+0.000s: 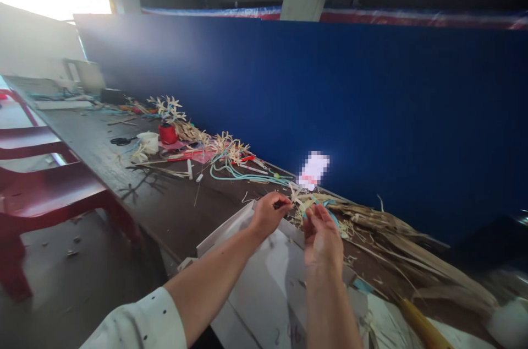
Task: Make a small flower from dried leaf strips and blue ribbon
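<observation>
Hands at a dried-leaf flower over a littered tabletop

Writing is scarce: faint pencilled figures sit on the white board (pixel 264 277) near the lower edge, too dim to read, and the small pale tag (pixel 313 170) on the blue wall panel (pixel 371 107) is blurred out.

The left hand (pixel 269 216) is closed in a tight pinch, thumb against forefinger, on one end of the dried-leaf flower (pixel 300 205). The right hand (pixel 322 240), its back to the camera, has its fingers curled in and its fingertips on the other side of the same piece. The flower is held just above the far edge of the white board, a flat matte sheet lying on the dark wooden tabletop (pixel 165 203). It is made of thin, stiff, straw-coloured strips, with a bit of pale blue showing among them.

Just beyond the hands lies a heap of long dry leaves (pixel 383 228), fibrous and curling. Farther along the tabletop are pale blue cords (pixel 243 175) in loose loops, spiky finished flowers (pixel 167 107), a round red pot (pixel 167 133), a white cup (pixel 149 142) and black scissors (pixel 120 141). Glossy red plastic chairs (pixel 45 189) stand alongside.
</observation>
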`<action>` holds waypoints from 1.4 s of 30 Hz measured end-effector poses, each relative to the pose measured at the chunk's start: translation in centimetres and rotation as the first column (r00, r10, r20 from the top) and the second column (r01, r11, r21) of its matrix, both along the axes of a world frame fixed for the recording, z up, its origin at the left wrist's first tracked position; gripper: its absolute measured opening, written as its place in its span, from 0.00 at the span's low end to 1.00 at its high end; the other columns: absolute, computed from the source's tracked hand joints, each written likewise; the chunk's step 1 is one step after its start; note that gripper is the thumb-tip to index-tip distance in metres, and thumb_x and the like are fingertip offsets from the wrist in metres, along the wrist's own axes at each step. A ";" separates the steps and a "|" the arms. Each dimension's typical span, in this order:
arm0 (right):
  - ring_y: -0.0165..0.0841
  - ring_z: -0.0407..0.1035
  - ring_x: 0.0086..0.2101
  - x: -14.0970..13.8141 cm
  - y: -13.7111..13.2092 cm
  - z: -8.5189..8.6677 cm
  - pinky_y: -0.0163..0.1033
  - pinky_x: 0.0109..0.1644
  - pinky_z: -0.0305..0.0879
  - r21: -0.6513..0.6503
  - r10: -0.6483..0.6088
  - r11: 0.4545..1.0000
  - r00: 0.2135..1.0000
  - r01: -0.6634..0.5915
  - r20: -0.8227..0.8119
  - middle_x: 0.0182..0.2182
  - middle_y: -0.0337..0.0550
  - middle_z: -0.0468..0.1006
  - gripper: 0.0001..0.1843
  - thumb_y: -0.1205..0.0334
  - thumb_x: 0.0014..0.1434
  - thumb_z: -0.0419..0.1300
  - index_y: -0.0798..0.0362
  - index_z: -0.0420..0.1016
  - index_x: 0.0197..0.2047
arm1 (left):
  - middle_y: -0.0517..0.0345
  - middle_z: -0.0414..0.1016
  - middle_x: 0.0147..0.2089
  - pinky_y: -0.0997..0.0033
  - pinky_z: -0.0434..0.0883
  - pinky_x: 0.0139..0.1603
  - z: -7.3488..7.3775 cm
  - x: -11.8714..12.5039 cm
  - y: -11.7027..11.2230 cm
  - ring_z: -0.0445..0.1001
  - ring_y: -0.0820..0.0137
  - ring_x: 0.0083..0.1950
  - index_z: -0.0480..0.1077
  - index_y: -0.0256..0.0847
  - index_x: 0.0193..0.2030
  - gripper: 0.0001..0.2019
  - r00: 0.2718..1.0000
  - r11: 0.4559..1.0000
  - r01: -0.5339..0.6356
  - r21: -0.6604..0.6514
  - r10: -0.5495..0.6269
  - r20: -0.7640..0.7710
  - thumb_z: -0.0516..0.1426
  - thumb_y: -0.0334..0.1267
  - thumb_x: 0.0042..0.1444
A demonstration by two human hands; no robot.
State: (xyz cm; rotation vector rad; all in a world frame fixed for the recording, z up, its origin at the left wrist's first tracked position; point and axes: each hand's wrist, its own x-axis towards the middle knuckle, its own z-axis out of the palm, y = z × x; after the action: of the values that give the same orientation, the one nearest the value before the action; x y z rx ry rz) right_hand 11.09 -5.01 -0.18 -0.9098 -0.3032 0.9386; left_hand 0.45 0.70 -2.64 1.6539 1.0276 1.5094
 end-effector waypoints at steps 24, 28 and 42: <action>0.17 0.52 0.18 -1.7 -0.7 0.7 0.23 0.16 0.49 -0.082 0.402 0.913 0.916 -0.400 0.008 0.21 0.29 0.62 0.19 0.56 0.36 0.71 0.55 0.75 0.32 | 0.60 0.73 0.31 0.75 0.64 0.37 -0.1 -0.7 -0.4 0.69 0.73 0.35 0.73 0.40 0.31 0.02 0.966 0.973 0.000 0.232 0.060 -0.250 0.58 0.32 0.51; 0.17 0.55 0.19 -1.7 -0.7 0.5 0.22 0.18 0.53 -0.071 0.373 0.927 0.927 -0.369 0.049 0.24 0.31 0.68 0.19 0.59 0.35 0.72 0.54 0.76 0.32 | 0.60 0.73 0.32 0.75 0.64 0.37 -0.1 -0.7 -0.4 0.69 0.73 0.36 0.73 0.40 0.31 0.03 0.969 0.976 -0.001 0.217 0.055 -0.242 0.57 0.31 0.51; 0.18 0.57 0.19 -1.8 -0.5 -0.1 0.25 0.21 0.55 -0.051 0.355 0.935 0.923 -0.351 0.151 0.22 0.32 0.71 0.19 0.61 0.33 0.74 0.52 0.78 0.32 | 0.59 0.72 0.32 0.75 0.64 0.36 -0.4 -0.5 -0.3 0.69 0.73 0.35 0.72 0.39 0.32 0.05 0.985 0.980 -0.005 0.198 0.038 -0.166 0.57 0.28 0.49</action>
State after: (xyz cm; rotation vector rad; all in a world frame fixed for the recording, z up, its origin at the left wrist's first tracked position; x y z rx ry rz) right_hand 9.29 -5.48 -0.26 -0.9709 -0.6094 1.2055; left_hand -0.07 0.39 -3.03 1.9435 1.0135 1.5476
